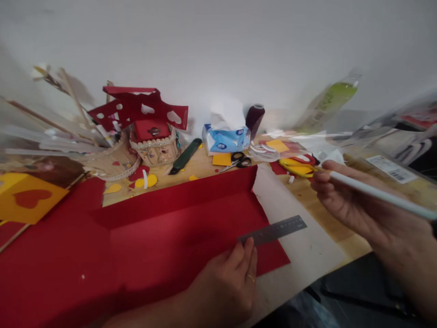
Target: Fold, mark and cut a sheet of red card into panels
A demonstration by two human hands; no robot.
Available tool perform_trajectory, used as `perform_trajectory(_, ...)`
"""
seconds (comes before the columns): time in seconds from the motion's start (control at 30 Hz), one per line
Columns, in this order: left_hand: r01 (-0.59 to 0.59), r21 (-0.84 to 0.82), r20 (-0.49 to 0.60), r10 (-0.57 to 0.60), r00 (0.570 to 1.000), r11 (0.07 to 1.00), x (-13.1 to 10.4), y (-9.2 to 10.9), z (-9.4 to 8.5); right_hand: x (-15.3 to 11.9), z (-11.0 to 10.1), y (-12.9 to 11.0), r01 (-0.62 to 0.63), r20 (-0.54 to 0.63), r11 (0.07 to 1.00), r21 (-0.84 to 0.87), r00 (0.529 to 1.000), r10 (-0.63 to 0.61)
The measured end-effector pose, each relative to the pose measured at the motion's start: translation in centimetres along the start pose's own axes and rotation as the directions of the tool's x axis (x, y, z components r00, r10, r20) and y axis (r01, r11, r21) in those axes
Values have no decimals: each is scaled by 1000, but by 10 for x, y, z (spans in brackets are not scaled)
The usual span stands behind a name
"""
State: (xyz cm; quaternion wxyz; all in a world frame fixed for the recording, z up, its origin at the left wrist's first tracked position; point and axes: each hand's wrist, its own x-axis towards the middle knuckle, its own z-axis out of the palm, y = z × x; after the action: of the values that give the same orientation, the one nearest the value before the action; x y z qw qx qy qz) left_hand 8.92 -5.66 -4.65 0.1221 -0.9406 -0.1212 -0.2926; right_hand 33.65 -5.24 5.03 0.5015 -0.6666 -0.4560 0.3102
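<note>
A large red sheet (191, 218) with a folded-up back edge covers the table's front left and middle. Near its right end lies a metal ruler (283, 229), which reaches past the red edge over a whitish sheet (290, 209). My left hand (227, 278), a ring on one finger, grips the ruler's left end with its fingers together. Raised to the right, over the table's right side, my right hand (358, 205) is closed around a white pen (378, 193), its tip pointing left.
Behind the red sheet are a green cutter (186, 156), black scissors (241, 160), an orange pad (221, 159) and a tissue pack (227, 139). Decorated baskets (155, 150) and a yellow box (30, 198) stand left. A green bottle (329, 105) and yellow-handled scissors (296, 166) are right.
</note>
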Motion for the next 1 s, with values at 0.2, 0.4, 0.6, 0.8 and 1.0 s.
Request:
perform_trajectory(0.2, 16, -6, -15, -16, 1000, 1000, 1, 2, -1, -29, 39, 22, -263, 281, 871, 414, 948, 153)
perform_trajectory(0.4, 2, 6, -25, -2, 1000, 1000, 2, 0, -1, -34, 60, 27, -136, 158, 985, 108, 980, 118)
perform_trajectory(0.6, 0, 40, -32, 1, 999, 999, 3, -1, 1, -33, 78, 41, -1, 358, 1000, -24, 934, 10)
perform_trajectory(0.8, 32, 43, -93, -28, 995, 999, 3, -2, 5, -36, 81, 56, 144, 452, 983, -112, 888, -79)
perform_trajectory(1.0, -8, 53, -65, 11, 998, 999, -1, -1, 6, -37, 83, 55, 132, 469, 980, -152, 882, -46)
